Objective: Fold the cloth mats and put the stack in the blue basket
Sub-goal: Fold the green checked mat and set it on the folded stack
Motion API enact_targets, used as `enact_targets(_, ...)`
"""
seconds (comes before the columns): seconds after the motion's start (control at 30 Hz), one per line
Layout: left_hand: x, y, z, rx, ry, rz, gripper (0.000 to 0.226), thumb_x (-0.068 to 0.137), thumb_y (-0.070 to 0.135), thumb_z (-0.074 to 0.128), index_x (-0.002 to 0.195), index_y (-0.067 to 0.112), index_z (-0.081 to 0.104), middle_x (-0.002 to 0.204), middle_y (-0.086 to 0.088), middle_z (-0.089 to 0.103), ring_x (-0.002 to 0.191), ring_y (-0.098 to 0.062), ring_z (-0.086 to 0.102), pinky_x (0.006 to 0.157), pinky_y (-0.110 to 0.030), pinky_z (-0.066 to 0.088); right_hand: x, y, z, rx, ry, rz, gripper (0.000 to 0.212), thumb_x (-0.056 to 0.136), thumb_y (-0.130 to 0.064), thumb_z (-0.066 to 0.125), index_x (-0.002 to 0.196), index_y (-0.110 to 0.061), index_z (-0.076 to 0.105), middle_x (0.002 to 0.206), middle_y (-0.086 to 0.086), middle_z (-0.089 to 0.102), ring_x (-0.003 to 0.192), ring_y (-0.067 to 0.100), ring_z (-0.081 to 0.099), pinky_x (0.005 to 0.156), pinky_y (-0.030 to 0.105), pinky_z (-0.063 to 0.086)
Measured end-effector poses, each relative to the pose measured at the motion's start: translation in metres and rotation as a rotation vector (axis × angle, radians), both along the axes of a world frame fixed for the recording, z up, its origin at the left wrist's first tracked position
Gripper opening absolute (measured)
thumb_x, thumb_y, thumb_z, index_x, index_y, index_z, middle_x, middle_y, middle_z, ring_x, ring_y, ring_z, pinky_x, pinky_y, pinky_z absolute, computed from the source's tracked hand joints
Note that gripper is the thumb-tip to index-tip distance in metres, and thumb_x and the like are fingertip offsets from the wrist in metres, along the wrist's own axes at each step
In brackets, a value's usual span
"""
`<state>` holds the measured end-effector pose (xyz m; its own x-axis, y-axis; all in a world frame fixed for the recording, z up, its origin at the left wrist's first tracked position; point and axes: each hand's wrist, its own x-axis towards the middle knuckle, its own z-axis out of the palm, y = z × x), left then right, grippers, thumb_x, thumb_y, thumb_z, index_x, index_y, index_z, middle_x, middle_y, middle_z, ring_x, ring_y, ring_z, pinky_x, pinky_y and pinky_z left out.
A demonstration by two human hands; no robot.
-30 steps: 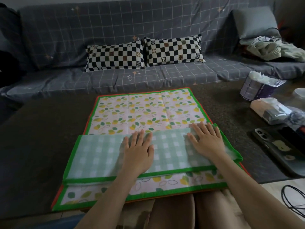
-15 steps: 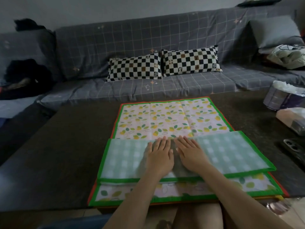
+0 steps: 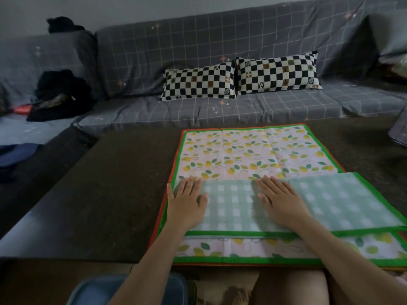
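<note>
On the folded green-check flap (image 3: 242,208) our left hand (image 3: 187,203) has slid out to the left edge while our right hand (image 3: 279,201) stays central, both flat, gripping nothing; the crease looks pressed, so the lemon-print mat (image 3: 248,150) on the dark table (image 3: 99,194) seems ready for its next fold.

A dark speckled table (image 3: 99,194) fills the lower left of the frame. Behind it, a sofa (image 3: 242,51) draped in grey checked cloth spans the upper half, set against a pale wall (image 3: 110,9). The light is dim.

2 checkered pillows (image 3: 241,78) on grey sofa (image 3: 220,111); dark table (image 3: 99,194).
</note>
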<state>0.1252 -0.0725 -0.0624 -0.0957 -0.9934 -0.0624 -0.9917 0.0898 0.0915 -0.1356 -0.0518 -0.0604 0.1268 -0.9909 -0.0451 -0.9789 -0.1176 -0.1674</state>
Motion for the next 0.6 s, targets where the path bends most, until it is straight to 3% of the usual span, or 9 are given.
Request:
enact_targets(0.2,0.0,-0.006,0.015,0.13,0.021,-0.033,0.06,0.099,0.053,0.017,0.152,0.032,0.0,0.16,0.008,-0.007,0.146,-0.014,-0.013,0.11,-0.057,-0.017,0.006,-0.002,0.005,0.03,-0.022,-0.004,0.052,0.102,-0.039,0.018,0.15,-0.026,0.004,0.159,-0.004,-0.003,0.146,0.013,-0.006,0.118,0.033,-0.006)
enact_targets(0.43,0.006,-0.023,0.038,0.077,0.056,-0.121,0.055,0.094,0.054,0.041,0.145,0.036,0.032,0.148,0.003,0.032,0.141,-0.018,0.025,0.115,-0.055,-0.011,0.045,-0.006,0.014,0.053,-0.186,0.208,0.051,0.098,-0.031,0.039,0.147,-0.024,0.025,0.156,-0.004,0.02,0.144,0.014,0.014,0.119,0.032,0.008)
enact_targets(0.6,0.014,-0.038,0.047,0.055,0.019,-0.148,0.063,0.081,0.067,0.055,0.136,0.037,0.045,0.139,-0.001,0.04,0.134,-0.021,0.032,0.114,-0.05,0.007,0.053,-0.009,0.019,0.112,-0.259,0.201,0.07,0.082,-0.061,0.054,0.143,-0.035,0.03,0.153,-0.003,0.023,0.141,0.022,0.019,0.117,0.039,0.014)
